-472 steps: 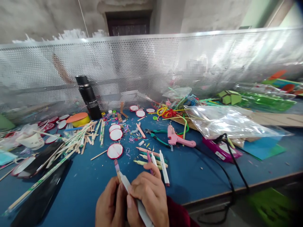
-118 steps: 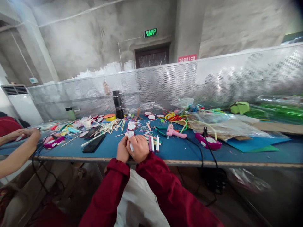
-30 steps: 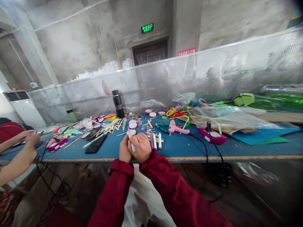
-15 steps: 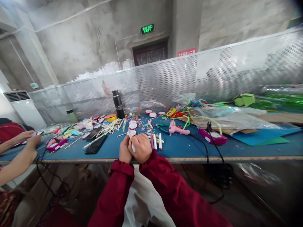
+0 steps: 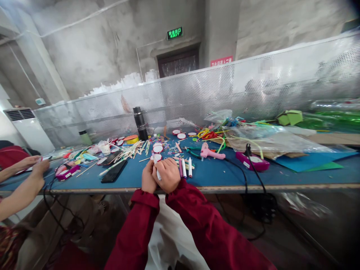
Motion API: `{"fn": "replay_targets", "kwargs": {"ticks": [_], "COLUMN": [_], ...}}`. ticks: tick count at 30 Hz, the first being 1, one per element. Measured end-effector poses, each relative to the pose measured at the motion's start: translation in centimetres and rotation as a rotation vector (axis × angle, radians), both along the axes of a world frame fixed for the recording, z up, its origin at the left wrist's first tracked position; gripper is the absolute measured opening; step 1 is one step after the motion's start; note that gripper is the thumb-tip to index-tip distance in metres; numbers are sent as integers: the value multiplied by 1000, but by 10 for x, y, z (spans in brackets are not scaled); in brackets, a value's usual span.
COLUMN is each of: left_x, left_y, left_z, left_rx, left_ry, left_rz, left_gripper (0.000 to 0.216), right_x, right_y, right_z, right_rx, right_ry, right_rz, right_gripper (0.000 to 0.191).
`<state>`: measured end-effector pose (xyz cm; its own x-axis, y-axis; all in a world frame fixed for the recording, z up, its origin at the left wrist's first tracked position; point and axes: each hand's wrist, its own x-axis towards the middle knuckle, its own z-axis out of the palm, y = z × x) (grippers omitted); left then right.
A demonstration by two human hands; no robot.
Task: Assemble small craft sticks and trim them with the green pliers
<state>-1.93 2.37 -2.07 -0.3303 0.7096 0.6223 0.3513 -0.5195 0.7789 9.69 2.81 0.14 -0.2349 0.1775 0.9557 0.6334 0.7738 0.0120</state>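
Close together at the table's front edge, my left hand (image 5: 148, 178) and my right hand (image 5: 169, 175) are both closed around a white marker (image 5: 159, 175). Part of its barrel shows between them; the fingers hide the rest. Just beyond my knuckles lie small white discs with red rims (image 5: 158, 149). Beside my right hand are two white-barrelled markers (image 5: 190, 167) and a purple one (image 5: 180, 168), lying side by side over some pale sticks.
A pink glue gun (image 5: 209, 151) and a purple device (image 5: 253, 162) with cables lie to the right. On the left are a black phone (image 5: 114, 171), wooden sticks (image 5: 132, 151) and a co-worker's hands (image 5: 38, 167). A black flask (image 5: 140, 123) stands behind.
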Motion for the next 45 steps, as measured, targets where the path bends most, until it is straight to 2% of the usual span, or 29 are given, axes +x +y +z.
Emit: {"fn": "replay_targets", "kwargs": {"ticks": [33,45], "left_x": [-2,-2], "left_y": [0,-1], "left_z": [-3,-2], "left_rx": [-9,14], "left_ry": [106,46], "left_rz": [0,-33], "left_gripper": [24,22], "right_x": [0,1], "right_y": [0,-2], "right_z": [1,2], "right_rx": [9,31], "right_ry": [3,-13], "right_rz": [-18,15], "right_gripper": [21,19]}}
